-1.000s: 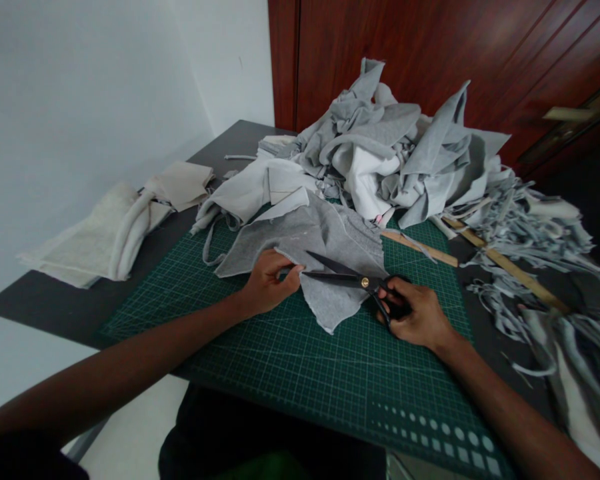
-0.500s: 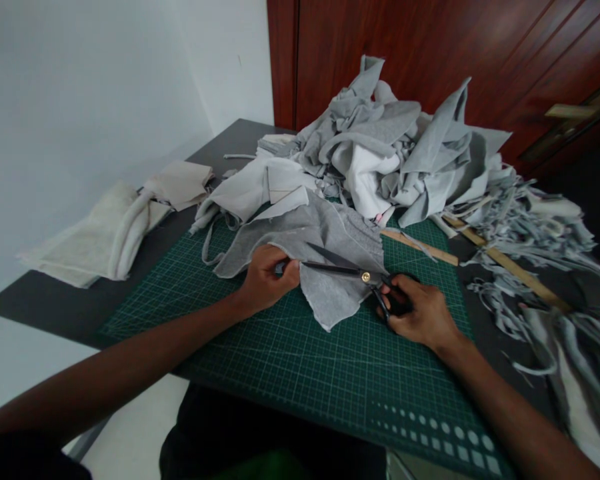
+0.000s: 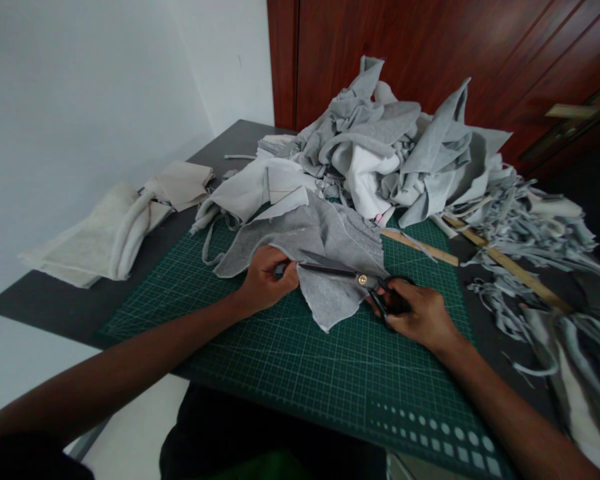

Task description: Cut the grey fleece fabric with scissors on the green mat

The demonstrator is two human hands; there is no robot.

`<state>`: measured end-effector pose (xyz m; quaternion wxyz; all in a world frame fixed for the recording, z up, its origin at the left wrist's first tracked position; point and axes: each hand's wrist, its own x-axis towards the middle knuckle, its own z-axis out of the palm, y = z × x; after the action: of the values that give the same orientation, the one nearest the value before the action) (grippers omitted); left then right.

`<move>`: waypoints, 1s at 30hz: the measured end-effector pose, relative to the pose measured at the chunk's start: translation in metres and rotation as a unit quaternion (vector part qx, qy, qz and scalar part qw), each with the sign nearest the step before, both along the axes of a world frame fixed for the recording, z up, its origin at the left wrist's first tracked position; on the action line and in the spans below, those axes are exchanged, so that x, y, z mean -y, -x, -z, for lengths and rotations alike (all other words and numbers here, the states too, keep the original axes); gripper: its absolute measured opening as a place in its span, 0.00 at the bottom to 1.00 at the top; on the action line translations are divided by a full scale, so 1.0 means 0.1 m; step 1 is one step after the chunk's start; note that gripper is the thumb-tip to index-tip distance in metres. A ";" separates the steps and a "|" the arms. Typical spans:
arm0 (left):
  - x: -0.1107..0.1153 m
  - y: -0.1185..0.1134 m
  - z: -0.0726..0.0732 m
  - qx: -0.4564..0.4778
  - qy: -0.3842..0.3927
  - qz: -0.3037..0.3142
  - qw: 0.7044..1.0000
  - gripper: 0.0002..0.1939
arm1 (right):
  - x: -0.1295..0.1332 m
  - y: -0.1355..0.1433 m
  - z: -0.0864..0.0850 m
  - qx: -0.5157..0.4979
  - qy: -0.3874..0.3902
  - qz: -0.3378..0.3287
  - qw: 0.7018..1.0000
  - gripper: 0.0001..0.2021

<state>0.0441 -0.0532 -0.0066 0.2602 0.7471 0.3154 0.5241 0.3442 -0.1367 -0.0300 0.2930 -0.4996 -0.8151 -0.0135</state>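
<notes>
Soft grey felt-like cloth (image 3: 325, 267), ragged-edged, lies flat on the gridded green cutting mat (image 3: 300, 373). Right hand (image 3: 420, 317) grasps black scissors (image 3: 353, 277), blades nearly closed in the cloth; left hand (image 3: 267, 280) pinches the cloth's edge at the blade tips.

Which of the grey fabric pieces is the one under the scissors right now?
The flat grey piece lying spread on the green cutting mat, pinched by the left hand; the others sit crumpled in the pile behind.

The right hand (image 3: 420, 313) grips black scissors (image 3: 353, 279), their blades nearly closed on a grey cloth (image 3: 325, 240) lying on a green mat (image 3: 300, 360). The left hand (image 3: 265, 280) pinches the cloth at the blade tips. Behind lies a fabric heap (image 3: 395, 153).
</notes>
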 end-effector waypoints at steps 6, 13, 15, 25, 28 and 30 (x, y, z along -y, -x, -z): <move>-0.03 0.00 0.00 -0.031 -0.101 -0.013 0.994 0.12 | -0.01 -0.02 0.00 0.020 -0.024 -0.013 0.999 0.03; -0.04 -0.02 -0.05 -0.033 -0.179 -0.041 0.982 0.13 | -0.01 -0.01 -0.08 0.027 -0.050 -0.038 0.998 0.04; -0.04 -0.02 -0.04 -0.033 -0.174 -0.050 0.983 0.13 | -0.01 -0.01 -0.08 0.029 -0.057 -0.040 0.997 0.04; -0.04 -0.03 -0.05 -0.040 -0.159 -0.059 0.985 0.13 | -0.01 0.00 -0.11 0.037 -0.069 -0.053 0.996 0.04; -0.04 -0.04 -0.06 -0.035 -0.181 -0.062 0.981 0.13 | -0.01 -0.01 -0.10 0.038 -0.064 -0.053 0.996 0.04; -0.04 -0.04 -0.07 -0.035 -0.184 -0.059 0.981 0.13 | -0.01 -0.01 -0.09 0.039 -0.062 -0.053 0.996 0.04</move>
<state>0.0481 -0.0491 0.0000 0.0757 0.7803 0.2657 0.5611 0.3455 -0.1359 -0.0208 0.2914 -0.4360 -0.8487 -0.0682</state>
